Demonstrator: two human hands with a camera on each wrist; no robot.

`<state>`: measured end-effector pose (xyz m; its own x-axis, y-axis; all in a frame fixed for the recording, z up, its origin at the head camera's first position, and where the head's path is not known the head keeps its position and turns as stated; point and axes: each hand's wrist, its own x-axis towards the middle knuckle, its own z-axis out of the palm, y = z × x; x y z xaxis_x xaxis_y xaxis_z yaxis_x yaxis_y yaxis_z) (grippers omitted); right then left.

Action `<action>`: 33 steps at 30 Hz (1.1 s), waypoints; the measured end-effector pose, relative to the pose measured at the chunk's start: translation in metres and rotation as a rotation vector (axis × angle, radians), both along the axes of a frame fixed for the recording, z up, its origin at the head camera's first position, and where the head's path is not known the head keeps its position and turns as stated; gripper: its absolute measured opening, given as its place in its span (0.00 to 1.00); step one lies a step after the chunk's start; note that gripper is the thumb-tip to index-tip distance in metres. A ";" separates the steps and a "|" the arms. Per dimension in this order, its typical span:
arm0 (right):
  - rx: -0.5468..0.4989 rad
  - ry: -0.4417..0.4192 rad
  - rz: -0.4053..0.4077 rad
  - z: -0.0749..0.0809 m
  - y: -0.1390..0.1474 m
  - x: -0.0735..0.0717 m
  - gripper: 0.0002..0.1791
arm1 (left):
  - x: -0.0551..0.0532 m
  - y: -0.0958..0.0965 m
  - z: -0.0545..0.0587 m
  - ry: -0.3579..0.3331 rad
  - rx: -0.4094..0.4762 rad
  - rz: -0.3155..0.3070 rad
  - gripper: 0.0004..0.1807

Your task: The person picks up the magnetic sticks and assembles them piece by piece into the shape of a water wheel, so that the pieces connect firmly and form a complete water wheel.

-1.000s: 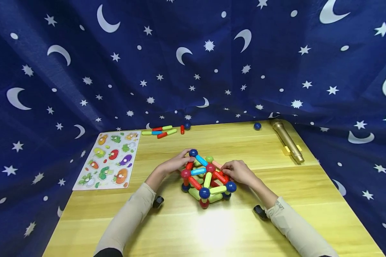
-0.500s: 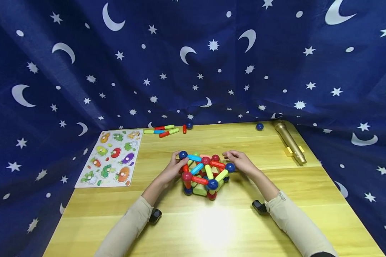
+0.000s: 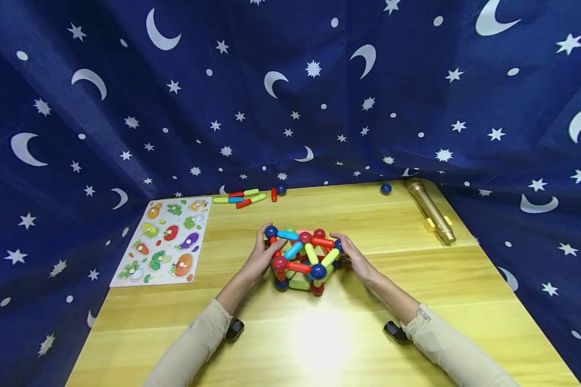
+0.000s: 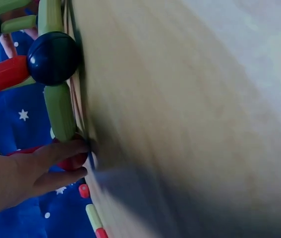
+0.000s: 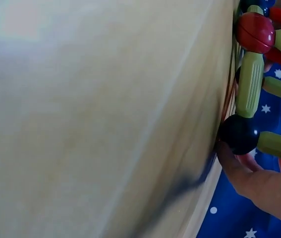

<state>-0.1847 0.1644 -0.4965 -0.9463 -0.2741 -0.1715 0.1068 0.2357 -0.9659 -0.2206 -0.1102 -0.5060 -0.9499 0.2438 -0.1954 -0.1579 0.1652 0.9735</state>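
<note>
A magnetic ball-and-stick structure (image 3: 298,267) of red, yellow-green and light-blue rods with red and blue balls stands on the wooden table between both hands. My left hand (image 3: 258,262) holds its left side, the thumb lying over the upper rods. In the left wrist view, fingers of the left hand (image 4: 36,171) close about a low red ball (image 4: 73,161). On the opposite side, my right hand (image 3: 360,263) grips the structure. Its thumb (image 5: 234,168) presses a dark blue ball (image 5: 239,135) in the right wrist view, while its other fingers are partly hidden behind the rods.
Several loose rods (image 3: 242,198) lie at the table's back edge beside a blue ball (image 3: 281,189). Another blue ball (image 3: 385,188) is farther right, near a gold tube (image 3: 431,210) with yellow supports. A vegetable puzzle board (image 3: 162,242) lies left. A starry curtain (image 3: 290,107) borders the table.
The structure has turned between the hands, its front corner shifting right. My right hand left its right side, stood apart half a second ago, and now holds that side again.
</note>
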 end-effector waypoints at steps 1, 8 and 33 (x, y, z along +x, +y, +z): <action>0.015 -0.004 -0.002 0.001 0.000 -0.001 0.35 | 0.001 0.000 0.000 -0.001 0.000 -0.002 0.40; 0.109 -0.008 -0.030 0.008 -0.001 -0.008 0.37 | 0.004 0.000 -0.001 0.019 0.034 -0.009 0.35; -0.128 -0.184 -0.068 0.006 -0.006 -0.005 0.36 | 0.005 -0.008 -0.002 -0.052 0.090 -0.056 0.36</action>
<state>-0.1896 0.1582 -0.4909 -0.9192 -0.2416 -0.3111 0.2957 0.0986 -0.9502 -0.2152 -0.1177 -0.5083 -0.9235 0.3154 -0.2184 -0.2010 0.0871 0.9757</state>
